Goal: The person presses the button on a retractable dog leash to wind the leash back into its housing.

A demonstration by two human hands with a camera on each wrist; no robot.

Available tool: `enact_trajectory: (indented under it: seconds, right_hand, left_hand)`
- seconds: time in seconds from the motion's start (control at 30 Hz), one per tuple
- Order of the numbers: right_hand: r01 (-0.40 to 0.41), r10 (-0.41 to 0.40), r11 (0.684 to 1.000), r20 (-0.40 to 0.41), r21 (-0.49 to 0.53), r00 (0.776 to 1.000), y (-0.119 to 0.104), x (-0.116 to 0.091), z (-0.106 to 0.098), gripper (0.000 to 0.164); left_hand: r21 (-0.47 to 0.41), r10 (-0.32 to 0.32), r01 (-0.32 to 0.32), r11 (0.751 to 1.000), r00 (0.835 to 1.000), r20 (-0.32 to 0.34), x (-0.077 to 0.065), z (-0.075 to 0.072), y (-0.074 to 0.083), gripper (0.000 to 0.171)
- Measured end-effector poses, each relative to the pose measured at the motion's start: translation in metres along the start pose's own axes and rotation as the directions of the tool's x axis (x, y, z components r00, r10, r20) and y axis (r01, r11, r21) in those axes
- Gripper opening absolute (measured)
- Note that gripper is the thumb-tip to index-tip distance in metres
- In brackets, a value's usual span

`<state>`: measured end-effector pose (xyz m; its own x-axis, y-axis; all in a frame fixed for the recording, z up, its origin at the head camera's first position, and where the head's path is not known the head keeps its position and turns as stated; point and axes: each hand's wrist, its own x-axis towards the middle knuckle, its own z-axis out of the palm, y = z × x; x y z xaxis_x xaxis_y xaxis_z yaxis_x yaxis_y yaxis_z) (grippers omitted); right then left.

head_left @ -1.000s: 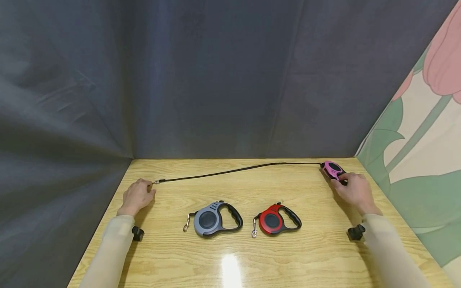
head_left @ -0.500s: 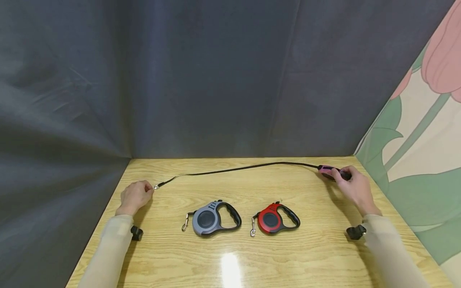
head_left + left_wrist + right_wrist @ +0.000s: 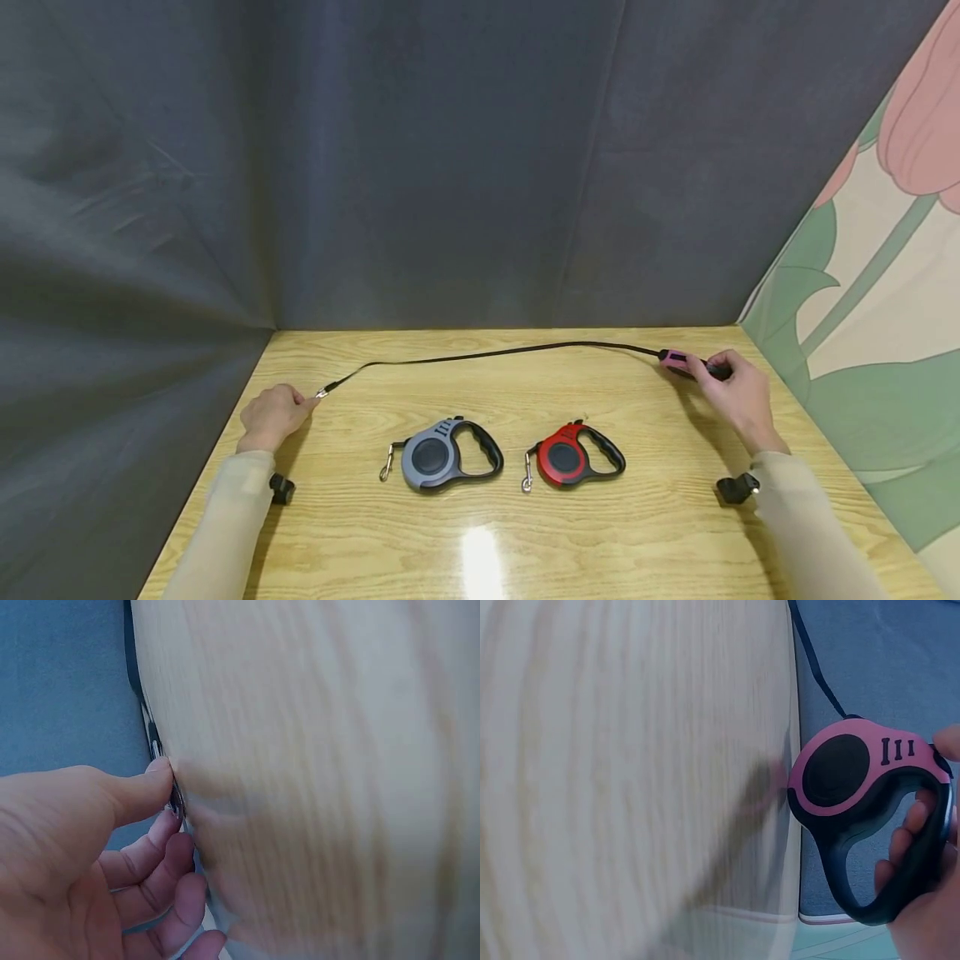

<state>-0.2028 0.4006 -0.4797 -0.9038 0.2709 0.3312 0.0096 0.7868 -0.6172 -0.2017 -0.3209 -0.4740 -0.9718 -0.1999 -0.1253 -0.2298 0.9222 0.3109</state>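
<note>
My right hand [image 3: 738, 400] grips the black handle of a pink retractable dog leash [image 3: 907, 754], with the thumb up by the button. The leash now stands on edge in the head view, its black cord [image 3: 480, 356] drawn out leftward across the back of the table. At the cord's left end, the thumb and fingers of my left hand [image 3: 273, 414] pinch the metal clip [image 3: 322, 392] close over the wood. In the left wrist view the clip [image 3: 177, 799] shows partly behind the thumb, and the other fingers are bent loosely.
A grey retractable leash [image 3: 431, 457] and a red one [image 3: 562, 455] lie flat on the wooden table [image 3: 360, 533] in front, clips to their left. A dark curtain [image 3: 450, 167] borders the back and left; a flowered cloth [image 3: 885, 333] hangs at the right.
My right hand has turned the pink leash from lying flat to on edge and shifted it slightly left. My left hand has come a little nearer with the clip, and the cord has slackened into a bend.
</note>
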Motion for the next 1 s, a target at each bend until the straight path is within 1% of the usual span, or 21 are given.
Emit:
enact_trajectory:
  seconds: [0.2,0.33,0.5,0.67,0.77,0.87,1.0]
  right_hand:
    - [-0.053,0.053,0.999,0.042,0.006,0.998,0.001,-0.001,-0.002,0.050]
    - [-0.058,0.058,0.998,0.043,-0.008,0.997,0.001,-0.002,-0.003,0.052]
    - [-0.053,0.054,0.998,0.027,-0.013,0.998,0.000,-0.003,-0.002,0.051]
    - [-0.066,0.066,0.998,0.030,0.002,0.997,0.000,-0.003,-0.002,0.050]
    - [-0.068,0.068,0.998,0.032,0.003,0.997,0.000,-0.003,-0.002,0.050]
    - [-0.072,0.071,0.997,0.039,0.003,0.997,0.000,-0.003,-0.003,0.051]
    - [-0.088,0.088,0.996,0.060,0.007,0.994,0.001,-0.004,-0.003,0.052]
  left_hand:
    - [-0.018,0.033,-0.033,0.999,0.999,0.024,-0.004,-0.001,-0.001,0.049]
    - [-0.017,0.068,-0.067,0.998,0.997,0.046,-0.005,0.000,-0.002,0.051]
    - [-0.034,0.097,-0.096,0.995,0.993,0.060,-0.007,0.002,-0.005,0.047]
    - [-0.048,0.088,-0.085,0.995,0.994,0.059,-0.008,0.004,-0.008,0.041]
    - [-0.060,0.079,-0.076,0.995,0.996,0.041,-0.009,0.003,-0.009,0.032]
    - [-0.083,0.068,-0.067,0.994,0.998,0.006,-0.011,0.002,-0.008,0.029]
    - [-0.124,0.075,-0.084,0.989,0.994,-0.076,-0.011,-0.001,-0.008,0.030]
